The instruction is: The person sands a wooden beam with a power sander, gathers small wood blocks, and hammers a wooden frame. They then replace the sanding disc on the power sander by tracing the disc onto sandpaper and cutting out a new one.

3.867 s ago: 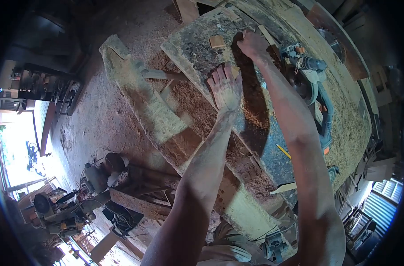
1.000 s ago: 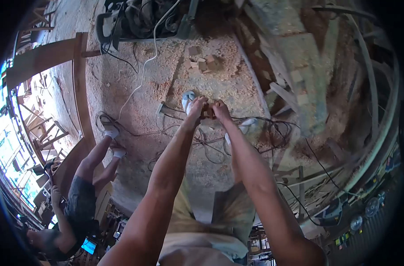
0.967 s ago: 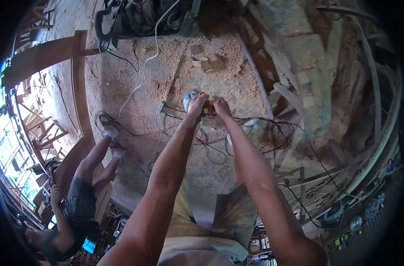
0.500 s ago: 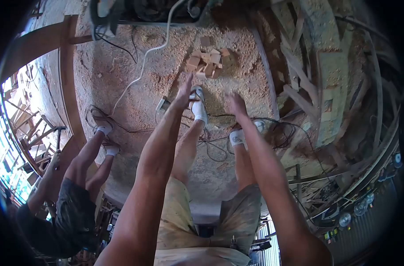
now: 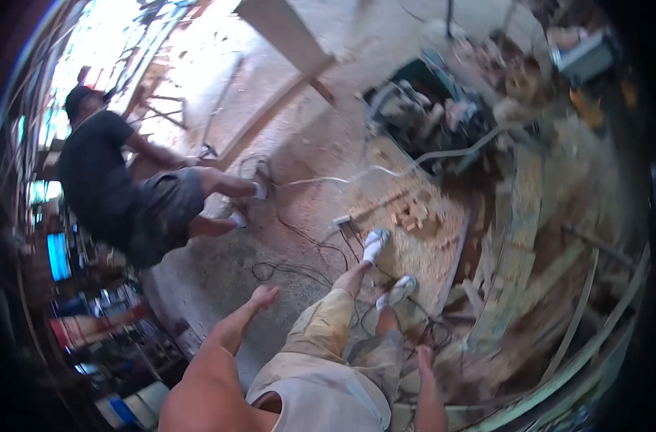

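My left hand (image 5: 264,296) hangs out in front of my left side over the bare floor, fingers loosely bent and apart, with nothing visible in it. Low beside my right leg is my right hand (image 5: 425,358); blur hides how its fingers are set, and no object shows in it. Neither hand touches anything that I can see. Ahead of my feet, a pile of small wooden blocks (image 5: 413,214) lies on wood shavings (image 5: 443,241).
A bent-over person (image 5: 119,183) in dark clothes stands at left, near a hammer-like tool (image 5: 207,152) and a long board (image 5: 267,115). Black cables (image 5: 292,270) loop across the floor by my feet. A dark machine (image 5: 429,115) stands ahead; planks (image 5: 511,273) lie at right.
My view has swung left and up, showing more of the other person. Both my hands have moved back from in front of me, apart and down toward my sides. The blocks stay on the floor.
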{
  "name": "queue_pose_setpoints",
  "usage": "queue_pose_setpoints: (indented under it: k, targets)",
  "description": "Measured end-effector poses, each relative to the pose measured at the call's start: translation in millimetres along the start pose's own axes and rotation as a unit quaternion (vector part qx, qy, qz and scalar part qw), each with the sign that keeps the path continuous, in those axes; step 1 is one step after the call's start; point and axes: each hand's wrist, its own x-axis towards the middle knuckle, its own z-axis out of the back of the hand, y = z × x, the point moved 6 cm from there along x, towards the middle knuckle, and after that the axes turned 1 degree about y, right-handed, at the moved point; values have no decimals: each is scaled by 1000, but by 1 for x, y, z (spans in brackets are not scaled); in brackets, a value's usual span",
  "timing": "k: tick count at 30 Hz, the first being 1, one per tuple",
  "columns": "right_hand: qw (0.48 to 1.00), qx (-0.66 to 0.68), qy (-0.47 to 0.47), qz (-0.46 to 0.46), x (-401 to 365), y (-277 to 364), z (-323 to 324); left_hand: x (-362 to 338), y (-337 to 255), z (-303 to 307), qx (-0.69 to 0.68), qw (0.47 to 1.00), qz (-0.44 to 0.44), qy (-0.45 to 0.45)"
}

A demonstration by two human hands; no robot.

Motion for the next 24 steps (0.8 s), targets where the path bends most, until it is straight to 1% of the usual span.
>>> queue_pose_setpoints:
  k: [1,2,3,4,5,6,7,8,9,10,11,12,13,14,15,16,17,18,19,20,22,23,24]
  targets:
    - [997,-57,32,-38,-11,-5,18,-31,43,0,-62,998,20,-8]
    - [963,-243,82,79,5,-28,27,-61,86,-8,-36,998,50,14]
    - [884,-409,85,209,19,-55,36,-83,126,-18,-13,996,76,34]
    - [921,-355,89,129,8,-36,65,-88,166,-37,88,996,-2,27]
    - [949,-299,82,49,-6,-12,95,-111,197,-69,194,978,-71,24]
    - [955,-287,68,29,8,-32,115,-150,221,-94,95,992,-86,1]
    - [961,-270,50,11,37,-44,137,-179,237,-122,-57,997,-33,47]
    - [966,-259,15,12,53,-22,157,-203,261,-151,-204,976,31,75]
    - [969,-244,-21,13,63,1,174,-254,225,-160,-432,857,-234,156]
    - [973,-225,-55,14,71,27,187,-246,235,-204,-277,933,-187,135]
    - [975,-205,-86,9,72,44,199,-239,239,-251,-109,975,-139,132]
    - [977,-181,-116,-4,69,52,209,-250,251,-273,-76,987,-53,132]
    - [960,-257,-87,71,90,81,209,-259,256,-283,-99,987,-13,129]
    - [930,-328,-67,150,103,114,209,-271,257,-293,-113,985,19,133]
    - [928,-334,-56,155,114,134,208,-279,260,-299,-126,982,39,134]
    - [939,-312,-29,143,128,158,197,-289,258,-300,-138,980,56,131]
    - [955,-268,4,124,143,178,186,-294,256,-299,-149,978,65,130]
    - [972,-197,59,111,157,195,170,-295,255,-298,-157,977,71,127]
    - [981,-55,140,120,154,222,148,-292,252,-295,-164,976,73,124]
    - [965,87,222,106,149,250,126,-289,247,-292,-170,975,73,120]
    - [978,-56,136,146,108,309,82,-267,234,-276,-173,977,63,111]
    - [975,-128,89,156,88,339,59,-253,226,-264,-175,977,55,106]
    - [973,-139,98,158,77,354,36,-238,215,-250,-173,979,45,100]
